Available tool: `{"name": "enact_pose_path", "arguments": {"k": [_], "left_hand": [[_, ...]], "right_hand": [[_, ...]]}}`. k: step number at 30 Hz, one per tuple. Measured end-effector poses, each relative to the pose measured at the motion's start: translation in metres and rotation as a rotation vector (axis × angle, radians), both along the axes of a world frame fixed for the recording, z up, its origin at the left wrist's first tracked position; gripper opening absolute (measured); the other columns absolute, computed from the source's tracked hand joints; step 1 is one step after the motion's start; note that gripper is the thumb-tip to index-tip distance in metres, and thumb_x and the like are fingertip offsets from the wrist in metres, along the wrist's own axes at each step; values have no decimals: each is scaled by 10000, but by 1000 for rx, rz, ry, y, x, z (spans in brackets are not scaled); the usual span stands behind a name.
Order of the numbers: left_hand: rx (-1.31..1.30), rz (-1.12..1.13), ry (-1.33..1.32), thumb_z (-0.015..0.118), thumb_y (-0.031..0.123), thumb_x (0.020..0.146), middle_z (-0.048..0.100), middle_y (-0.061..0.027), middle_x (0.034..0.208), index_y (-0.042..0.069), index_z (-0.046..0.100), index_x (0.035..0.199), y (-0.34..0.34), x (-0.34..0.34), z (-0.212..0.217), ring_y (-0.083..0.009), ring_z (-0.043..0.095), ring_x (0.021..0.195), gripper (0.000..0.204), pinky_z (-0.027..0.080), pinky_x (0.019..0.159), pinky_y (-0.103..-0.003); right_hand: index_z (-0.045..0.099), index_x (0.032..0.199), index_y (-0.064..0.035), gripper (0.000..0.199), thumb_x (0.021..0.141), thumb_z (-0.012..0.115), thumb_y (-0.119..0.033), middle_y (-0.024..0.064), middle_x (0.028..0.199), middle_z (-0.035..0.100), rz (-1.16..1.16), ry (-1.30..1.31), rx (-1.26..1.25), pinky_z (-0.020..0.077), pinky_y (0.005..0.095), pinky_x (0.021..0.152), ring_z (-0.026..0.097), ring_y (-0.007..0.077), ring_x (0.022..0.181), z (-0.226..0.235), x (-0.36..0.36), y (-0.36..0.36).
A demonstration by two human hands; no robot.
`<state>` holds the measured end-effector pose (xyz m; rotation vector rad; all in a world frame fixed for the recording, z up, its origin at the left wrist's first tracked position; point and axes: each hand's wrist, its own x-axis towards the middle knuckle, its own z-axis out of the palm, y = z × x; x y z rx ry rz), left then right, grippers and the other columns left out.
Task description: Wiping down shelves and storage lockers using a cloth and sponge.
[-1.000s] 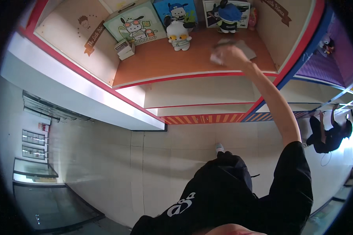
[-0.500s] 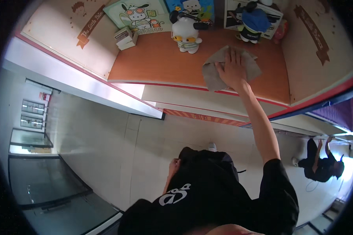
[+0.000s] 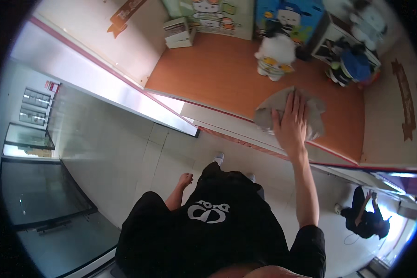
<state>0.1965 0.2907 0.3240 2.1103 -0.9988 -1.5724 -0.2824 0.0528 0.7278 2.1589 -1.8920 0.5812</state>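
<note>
On the orange shelf floor [image 3: 208, 78], near its front edge, lay the grey cloth [image 3: 268, 113]. Your right hand [image 3: 289, 127] pressed flat on it, fingers [image 3: 295, 103] spread wide and not closed around it. It looked soft, light and floppy, so it would likely bunch up; the middle, under your palm, was the best place to hold it. Your left hand [image 3: 186, 179] hung by your side, loosely curled, holding nothing. A white plush toy [image 3: 275, 58] stood just behind the cloth, and a blue toy [image 3: 354, 65] sat to the right. A small box [image 3: 178, 33] stood well apart.
</note>
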Motion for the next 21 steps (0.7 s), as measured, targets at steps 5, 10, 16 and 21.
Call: {"name": "enact_pose_path", "arguments": {"k": [5,10,16,21], "left_hand": [[-13,-77,-130,552,379,950,742,-186,944,-35,718,1034,-38,31,-33,-348,686,836,454,537,799,-422],[22,4,-29,557,362,950,743,-185,946,-39,716,1040,-83,73,-9,-330,688,810,441,548,772,-401],[112,280,128,573,294,959,734,-158,922,-22,710,1098,-82,122,22,-263,684,741,371,547,658,-343],[192,418,210,607,317,963,732,-122,936,60,687,1157,-46,151,12,-215,685,686,332,492,562,-310]], "right_hand": [[370,1489,135,743,978,585,-359,331,1534,411,117,-62,28,318,578,1197,417,495,1406,6,116,-14],[383,1494,117,705,972,572,-317,322,1557,392,232,-96,43,280,564,1215,401,468,1432,1,232,-85],[393,1494,126,725,979,436,-383,314,1570,388,495,-165,38,193,554,1255,316,463,1486,-6,365,-170],[451,1447,146,703,959,421,-359,356,1495,442,369,-11,152,228,571,1215,361,486,1421,10,405,-180]]}}
